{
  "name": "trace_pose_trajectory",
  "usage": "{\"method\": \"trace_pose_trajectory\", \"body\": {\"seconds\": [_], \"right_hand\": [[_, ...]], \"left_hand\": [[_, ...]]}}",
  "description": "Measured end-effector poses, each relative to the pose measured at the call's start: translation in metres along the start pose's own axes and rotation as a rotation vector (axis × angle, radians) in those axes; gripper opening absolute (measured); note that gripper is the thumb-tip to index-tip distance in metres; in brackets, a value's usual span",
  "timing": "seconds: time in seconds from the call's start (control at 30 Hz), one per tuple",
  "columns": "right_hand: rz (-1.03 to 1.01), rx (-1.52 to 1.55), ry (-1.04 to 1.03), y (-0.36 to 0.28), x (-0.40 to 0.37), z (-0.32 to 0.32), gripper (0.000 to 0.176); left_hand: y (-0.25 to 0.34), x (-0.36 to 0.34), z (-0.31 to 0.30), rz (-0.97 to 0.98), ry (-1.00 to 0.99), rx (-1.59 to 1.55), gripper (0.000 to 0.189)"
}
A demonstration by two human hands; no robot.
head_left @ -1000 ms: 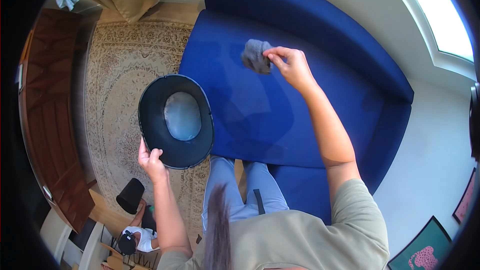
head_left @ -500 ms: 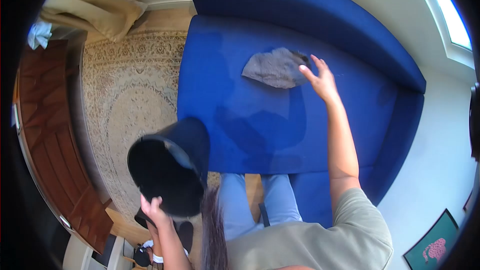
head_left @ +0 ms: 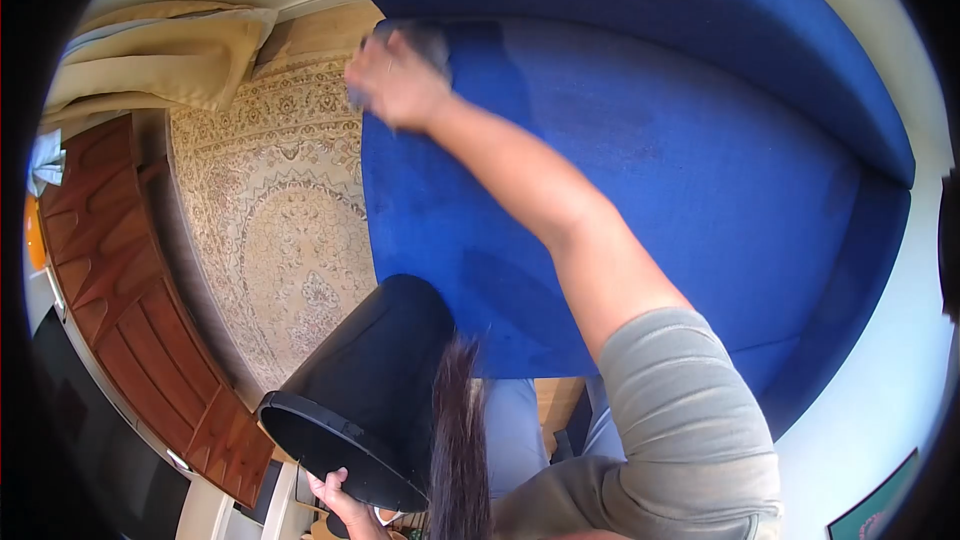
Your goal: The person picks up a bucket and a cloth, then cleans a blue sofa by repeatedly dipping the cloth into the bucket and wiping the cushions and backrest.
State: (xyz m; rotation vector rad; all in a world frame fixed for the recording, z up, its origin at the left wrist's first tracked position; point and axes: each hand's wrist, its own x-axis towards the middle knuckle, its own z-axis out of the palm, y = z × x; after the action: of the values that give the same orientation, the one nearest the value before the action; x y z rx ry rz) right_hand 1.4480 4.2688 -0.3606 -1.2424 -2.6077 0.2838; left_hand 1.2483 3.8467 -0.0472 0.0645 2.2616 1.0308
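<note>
My left hand (head_left: pixel 338 493) grips the rim of a black bin (head_left: pixel 365 380), which is tilted with its mouth toward me and its base against the front edge of the blue sofa (head_left: pixel 640 190). At the far left end of the seat, my right hand (head_left: pixel 400 82) is stretched out and blurred by motion. It is closed on a grey fluffy cloth (head_left: pixel 432 48), mostly hidden behind the hand. The inside of the bin is dark, and I cannot make out anything in it.
A patterned beige rug (head_left: pixel 290 200) covers the floor left of the sofa. Along the left stands a brown wooden cabinet (head_left: pixel 140 300). Beige fabric (head_left: pixel 160 60) is heaped at the back left. The sofa's backrest (head_left: pixel 660 30) curves along the far side.
My right hand has swept left across the seat to its left end, and the grey cloth has gone with it. The bin, still in my left hand, now tips more downward at its mouth.
</note>
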Motion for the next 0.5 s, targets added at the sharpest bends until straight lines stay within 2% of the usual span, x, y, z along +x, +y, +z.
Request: {"method": "trace_pose_trajectory", "body": {"seconds": [0.07,0.13,0.17,0.2,0.27,0.3,0.33,0.37,0.47,0.5], "right_hand": [[0.124,0.28,0.203,0.036,0.012,0.001,0.055],[0.13,0.202,0.189,0.058,-0.036,-0.022,0.053],[0.18,0.251,0.08,0.088,-0.072,-0.038,0.053],[0.268,0.088,0.14,0.105,-0.12,-0.062,0.052],[0.421,-0.094,0.11,0.17,-0.224,-0.09,0.054],[0.498,-0.022,0.097,0.198,-0.263,-0.117,0.053],[0.95,-0.106,0.019,0.191,-0.282,-0.132,0.052],[0.985,-0.282,0.065,0.22,-0.315,-0.099,0.049],[1.041,-0.261,0.048,0.193,-0.242,-0.07,0.046],[0.906,-0.286,0.147,0.181,-0.224,-0.053,0.044]], "left_hand": [[0.0,0.0,0.006,-0.012,0.042,0.028,0.062],[-0.001,0.0,0.0,-0.014,0.037,0.035,0.062],[0.0,0.0,0.002,-0.021,0.034,0.027,0.062],[0.001,-0.002,0.003,-0.042,0.047,0.0,0.061],[-0.002,0.002,0.001,-0.086,0.052,-0.037,0.061],[-0.006,0.009,-0.007,-0.102,0.045,-0.028,0.064],[-0.008,0.013,-0.012,-0.118,0.036,-0.016,0.067],[-0.008,0.013,-0.009,-0.126,0.033,-0.025,0.067],[0.0,0.009,-0.003,-0.137,0.085,-0.065,0.068],[0.0,0.009,-0.002,-0.117,0.068,-0.029,0.068]]}}
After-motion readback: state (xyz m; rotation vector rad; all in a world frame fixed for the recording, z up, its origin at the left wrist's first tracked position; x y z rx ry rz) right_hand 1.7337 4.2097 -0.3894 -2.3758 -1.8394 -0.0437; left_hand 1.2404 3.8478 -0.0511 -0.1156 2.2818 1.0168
